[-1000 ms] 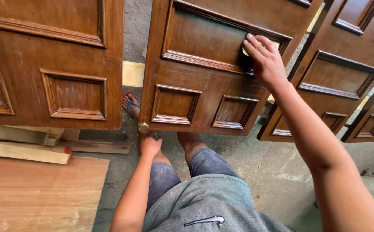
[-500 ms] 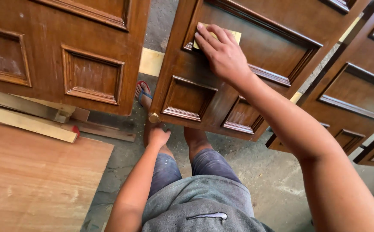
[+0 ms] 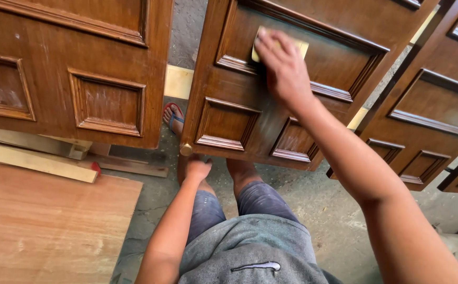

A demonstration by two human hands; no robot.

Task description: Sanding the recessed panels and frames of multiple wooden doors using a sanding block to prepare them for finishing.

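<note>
Bright, even daylight (soft shadows), right hand (image 3: 284,68) motion-blurred.

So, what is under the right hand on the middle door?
A yellowish sanding pad lies under the right hand, flat on the brown door. Most of it is covered.

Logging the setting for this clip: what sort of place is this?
Probably a woodworking or door-finishing workshop: several brown panelled doors lie side by side, a plywood sheet and timber offcuts sit on bare concrete floor, and the right hand rubs a yellow pad on one.

Single head-worn view, looking steeply down, close range: brown panelled wooden door (image 3: 271,100) fills upper frame centre; grey concrete floor (image 3: 313,210) below.
</note>
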